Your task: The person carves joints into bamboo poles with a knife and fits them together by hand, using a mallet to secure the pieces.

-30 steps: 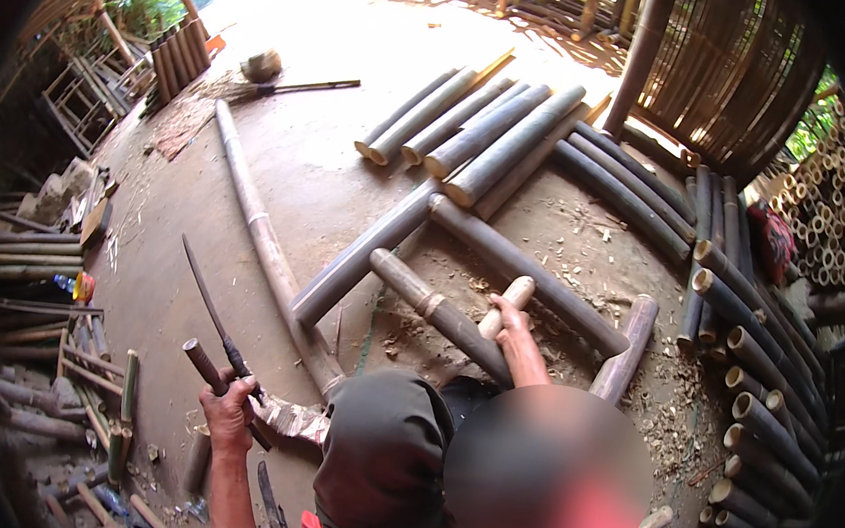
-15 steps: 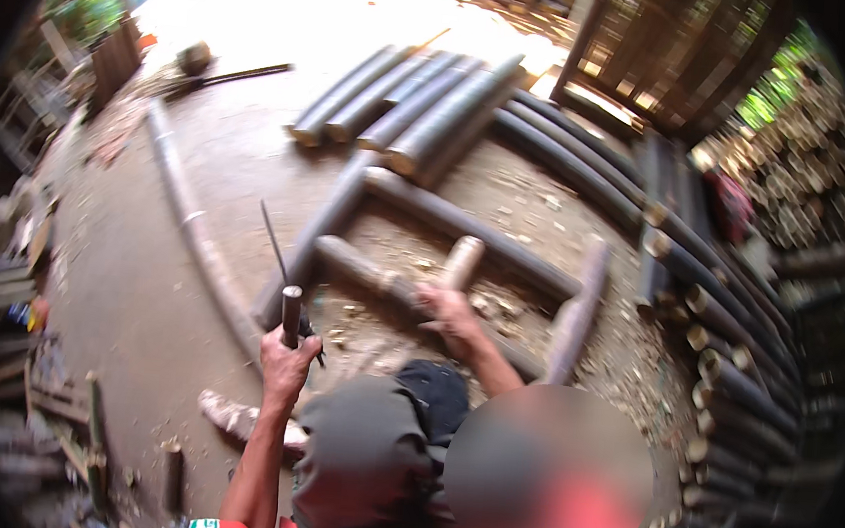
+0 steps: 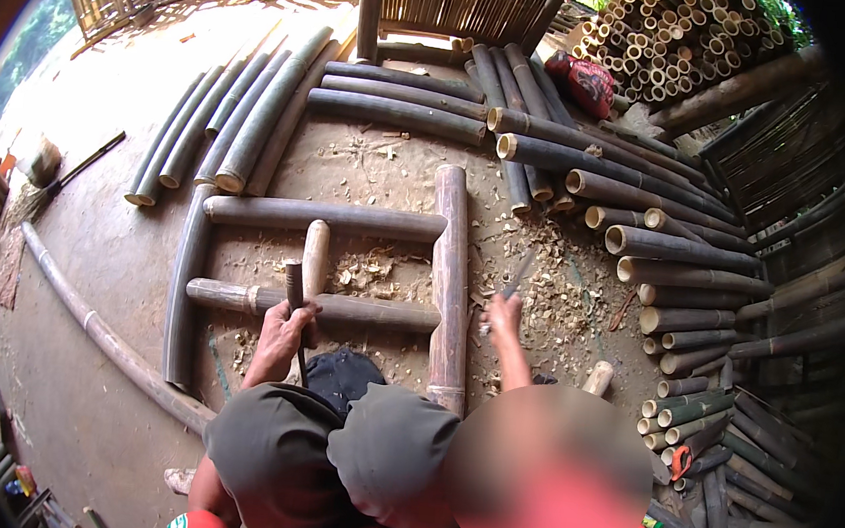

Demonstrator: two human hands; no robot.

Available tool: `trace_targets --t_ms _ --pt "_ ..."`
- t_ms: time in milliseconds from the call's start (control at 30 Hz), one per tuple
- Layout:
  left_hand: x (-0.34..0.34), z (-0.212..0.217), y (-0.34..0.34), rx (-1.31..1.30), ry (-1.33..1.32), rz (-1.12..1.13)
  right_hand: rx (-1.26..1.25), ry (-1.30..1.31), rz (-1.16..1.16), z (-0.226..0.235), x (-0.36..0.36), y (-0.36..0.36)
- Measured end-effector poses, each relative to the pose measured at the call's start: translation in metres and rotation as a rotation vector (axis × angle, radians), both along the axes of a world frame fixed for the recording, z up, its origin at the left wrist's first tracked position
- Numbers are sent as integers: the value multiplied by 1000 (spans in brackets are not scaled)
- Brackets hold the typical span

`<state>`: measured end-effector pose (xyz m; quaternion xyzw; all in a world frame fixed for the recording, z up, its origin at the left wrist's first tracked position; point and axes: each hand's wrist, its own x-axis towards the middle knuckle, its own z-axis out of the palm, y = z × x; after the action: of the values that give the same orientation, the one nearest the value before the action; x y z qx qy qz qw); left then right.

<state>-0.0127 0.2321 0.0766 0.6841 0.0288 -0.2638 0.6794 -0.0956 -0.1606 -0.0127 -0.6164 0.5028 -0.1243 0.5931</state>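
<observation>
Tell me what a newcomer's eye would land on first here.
Probably the ladder-like bamboo frame, lying near mid-picture. At its lower crosspiece, the left grip holds a dark rod. At upper right, a tall stack of bamboo stands out with its many pale, round cut ends.

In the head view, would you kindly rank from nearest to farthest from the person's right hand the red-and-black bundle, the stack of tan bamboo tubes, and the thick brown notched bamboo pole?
From the right hand:
1. Thick brown notched bamboo pole, just to its left.
2. Red-and-black bundle, ahead, slightly right.
3. Stack of tan bamboo tubes, beyond the bundle, farther right.
</observation>
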Motion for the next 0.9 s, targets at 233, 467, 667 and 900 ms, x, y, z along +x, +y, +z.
trace_targets --t_ms 233,467,667,900 --pt "10 -1 -62 -239 212 -126 -322 -27 699 26 -14 38" --pt "25 3 -85 -188 -135 -438 279 -249 633 17 6 149" --pt "1 -59 39 597 -659 343 -584 -89 258 -86 -98 -65" --pt "-26 -104 284 1541 -102 327 -386 277 348 -65 -132 -36"
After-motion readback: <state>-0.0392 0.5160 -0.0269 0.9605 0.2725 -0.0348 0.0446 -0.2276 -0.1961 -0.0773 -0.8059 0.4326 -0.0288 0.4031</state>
